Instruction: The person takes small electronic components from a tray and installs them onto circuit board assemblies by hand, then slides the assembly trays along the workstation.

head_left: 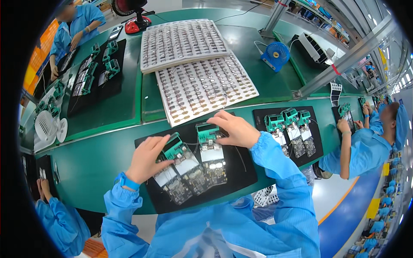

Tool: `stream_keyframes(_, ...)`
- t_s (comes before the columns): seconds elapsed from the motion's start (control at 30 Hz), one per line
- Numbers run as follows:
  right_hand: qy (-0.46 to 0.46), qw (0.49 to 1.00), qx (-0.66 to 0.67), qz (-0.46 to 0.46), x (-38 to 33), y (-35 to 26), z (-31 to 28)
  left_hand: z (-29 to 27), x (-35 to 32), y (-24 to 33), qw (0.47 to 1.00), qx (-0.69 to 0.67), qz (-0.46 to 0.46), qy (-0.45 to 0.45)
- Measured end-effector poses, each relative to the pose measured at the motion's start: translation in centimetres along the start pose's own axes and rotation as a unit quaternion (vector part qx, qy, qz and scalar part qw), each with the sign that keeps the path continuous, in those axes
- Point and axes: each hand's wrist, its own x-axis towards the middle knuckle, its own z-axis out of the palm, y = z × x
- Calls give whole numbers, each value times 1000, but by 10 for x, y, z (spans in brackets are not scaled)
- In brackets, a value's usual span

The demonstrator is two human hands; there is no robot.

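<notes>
Three circuit boards [214, 171] lie on a black mat [241, 174]. At its one o'clock, the right hand [238, 130] pinches a green holder [207, 134]; at ten, the left hand [145, 160] spreads its fingers about another, grip unclear. Boards look light, stiff, fragile: best taken by holder edges.

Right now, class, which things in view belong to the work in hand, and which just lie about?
In hand: circuit boards with green holders, by left hand and right hand; black mat; probably white parts trays.

Lying about: blue fan; white fan; red-and-black fan.
</notes>
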Motion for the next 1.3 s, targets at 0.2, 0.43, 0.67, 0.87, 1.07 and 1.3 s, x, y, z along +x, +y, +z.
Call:
stream_keyframes(0.2,-42,999,-4,-27,-13,8,-25,9,19,4,998,6,54,-20)
stream_keyframes(0.43,308,911,-213,172,23,75,-60,11,25,4,996,33,68,-43)
stream_keyframes(0.67,225,871,-293,323,68,107,-59,-5,27,7,994,19,73,-78)
stream_keyframes(0.87,175,854,-296,391,92,107,-72,-3,51,7,998,13,60,-20)
stream_keyframes(1.07,153,860,-377,307,86,115,-62,11,55,2,996,66,56,0)
stream_keyframes(1.3,266,850,345,297,30,92,-88,11,61,7,995,-28,-18,94)
